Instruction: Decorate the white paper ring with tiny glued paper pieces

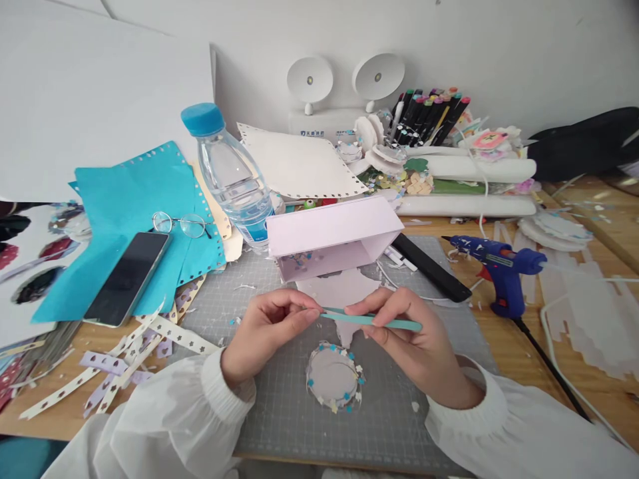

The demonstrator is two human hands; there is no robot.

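Above the cutting mat, my right hand [407, 339] grips a slim mint-green pair of tweezers [394, 323] between thumb and fingers. Their narrow end points left, toward my left hand [279, 326]. That hand is closed in a pinch at the tips; whatever lies between its fingertips is too small to make out. Below both hands a round whitish disc [332, 376], ringed with small blue, white and cream flowers, lies flat on the mat. Just beyond the hands stands an open pale-lilac box [334, 229], with a torn-edged pale paper piece [339, 287] in front of it.
A blue glue gun [504, 266] rests at right on the wooden table, its cord trailing forward. A water bottle [232, 176], a phone [127, 279] and glasses [182, 224] on blue paper [134, 199] occupy the left. Markers [429, 116] stand behind; punched strips [120, 366] lie front left.
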